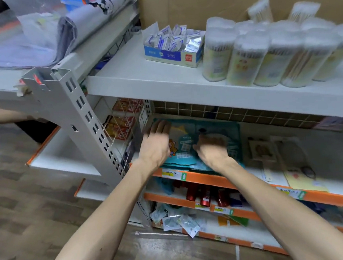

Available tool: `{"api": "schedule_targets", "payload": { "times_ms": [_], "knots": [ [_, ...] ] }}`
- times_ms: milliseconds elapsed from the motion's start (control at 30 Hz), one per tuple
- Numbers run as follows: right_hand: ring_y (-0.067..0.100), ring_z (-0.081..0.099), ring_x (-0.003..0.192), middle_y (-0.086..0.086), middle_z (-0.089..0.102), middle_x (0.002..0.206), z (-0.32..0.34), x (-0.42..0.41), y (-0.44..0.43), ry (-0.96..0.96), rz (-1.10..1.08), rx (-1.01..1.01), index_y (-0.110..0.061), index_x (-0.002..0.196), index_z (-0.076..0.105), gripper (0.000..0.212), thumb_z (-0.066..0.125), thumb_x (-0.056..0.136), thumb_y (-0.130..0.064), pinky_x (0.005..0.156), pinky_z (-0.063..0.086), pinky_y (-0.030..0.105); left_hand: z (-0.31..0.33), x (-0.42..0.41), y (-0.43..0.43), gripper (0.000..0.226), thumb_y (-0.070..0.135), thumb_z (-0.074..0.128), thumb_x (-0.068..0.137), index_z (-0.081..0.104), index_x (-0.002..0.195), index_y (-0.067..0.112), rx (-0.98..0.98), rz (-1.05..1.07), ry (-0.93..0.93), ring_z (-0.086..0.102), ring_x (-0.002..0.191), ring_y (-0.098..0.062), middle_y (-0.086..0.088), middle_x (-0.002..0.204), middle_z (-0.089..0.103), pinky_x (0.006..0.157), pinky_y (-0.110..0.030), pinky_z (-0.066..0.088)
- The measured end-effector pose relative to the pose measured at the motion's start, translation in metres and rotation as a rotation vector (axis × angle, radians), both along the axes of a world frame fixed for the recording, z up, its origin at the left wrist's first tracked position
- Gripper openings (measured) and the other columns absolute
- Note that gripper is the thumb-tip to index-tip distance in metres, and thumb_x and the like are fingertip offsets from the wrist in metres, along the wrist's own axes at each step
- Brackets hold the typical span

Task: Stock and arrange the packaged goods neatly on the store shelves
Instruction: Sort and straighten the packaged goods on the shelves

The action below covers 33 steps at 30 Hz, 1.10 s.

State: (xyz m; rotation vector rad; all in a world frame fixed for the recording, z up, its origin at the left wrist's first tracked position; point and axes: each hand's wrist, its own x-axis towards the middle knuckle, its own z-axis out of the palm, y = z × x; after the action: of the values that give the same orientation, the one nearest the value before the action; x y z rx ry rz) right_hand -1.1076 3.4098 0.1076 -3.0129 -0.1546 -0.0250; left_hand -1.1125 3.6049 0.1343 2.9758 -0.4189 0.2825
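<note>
A stack of flat teal packets [190, 146] with a cartoon print lies on the second shelf [252, 174], at its left end beside a wire divider. My left hand [156, 143] lies over the stack's left side with fingers straight, reaching toward the back. My right hand [213, 147] rests on the stack's right half, fingers spread and slightly bent over the packets. Both hands are blurred by motion, and they hide part of the packets.
The top shelf [142, 78] carries a blue box of small sachets [173, 47] and several cotton-swab tubs [263, 55]. Flat card items [277, 152] lie right of the teal stack. Red bottles [204, 195] stand one shelf down, loose packets [178, 221] below. Another person's arm [3, 115] shows far left.
</note>
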Motion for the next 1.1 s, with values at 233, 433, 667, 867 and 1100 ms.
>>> {"api": "schedule_targets", "payload": {
  "times_ms": [233,433,667,867,1100],
  "knots": [
    [0.04,0.048,0.123,0.019,0.05,0.136,0.049,-0.051,-0.136,-0.143,-0.045,-0.224,-0.009,0.141,0.045,0.068,0.069,0.082,-0.033,0.099,0.041,0.046,0.019,0.007,-0.109,0.068,0.019,0.057,0.075,0.047,0.141,0.006,-0.122,-0.31,-0.12,0.048,0.129,-0.036,-0.013,0.144,0.048,0.107,-0.048,0.037],
    [0.042,0.026,0.139,0.025,0.026,0.153,0.075,-0.138,-0.252,-0.066,-0.39,-0.329,-0.004,0.151,0.021,0.088,0.044,0.09,-0.064,0.114,0.02,0.052,0.034,-0.024,-0.25,0.066,0.023,0.057,0.079,0.045,0.143,0.012,-0.03,-0.573,-0.067,0.051,0.126,-0.033,-0.012,0.143,0.049,0.103,-0.046,0.045],
    [0.035,0.032,0.141,0.017,0.031,0.155,0.077,-0.246,-0.34,-0.147,-0.581,-0.322,-0.006,0.149,0.034,0.085,0.039,0.088,-0.065,0.11,0.033,0.052,0.044,-0.077,-0.38,0.074,0.036,0.052,0.091,0.017,0.153,0.012,-0.002,-0.895,-0.039,0.039,0.132,-0.03,-0.007,0.153,0.029,0.095,-0.045,0.046],
    [0.032,0.029,0.143,0.014,0.027,0.157,0.077,-0.318,-0.411,-0.147,-0.737,-0.279,-0.009,0.149,0.032,0.083,0.034,0.089,-0.065,0.112,0.029,0.049,0.041,-0.124,-0.469,0.075,0.038,0.046,0.095,0.01,0.155,0.012,0.066,-1.019,-0.112,0.005,0.15,-0.021,-0.003,0.163,0.007,0.121,-0.047,0.011],
    [0.031,0.029,0.143,0.014,0.029,0.156,0.06,-0.381,-0.494,-0.158,-0.8,-0.182,-0.008,0.149,0.03,0.084,0.051,0.088,-0.061,0.112,0.032,0.051,0.036,-0.172,-0.558,0.071,0.037,0.041,0.099,0.006,0.155,0.011,0.075,-1.027,-0.081,0.001,0.15,-0.021,-0.003,0.163,0.004,0.121,-0.045,0.006]
  ]
}}
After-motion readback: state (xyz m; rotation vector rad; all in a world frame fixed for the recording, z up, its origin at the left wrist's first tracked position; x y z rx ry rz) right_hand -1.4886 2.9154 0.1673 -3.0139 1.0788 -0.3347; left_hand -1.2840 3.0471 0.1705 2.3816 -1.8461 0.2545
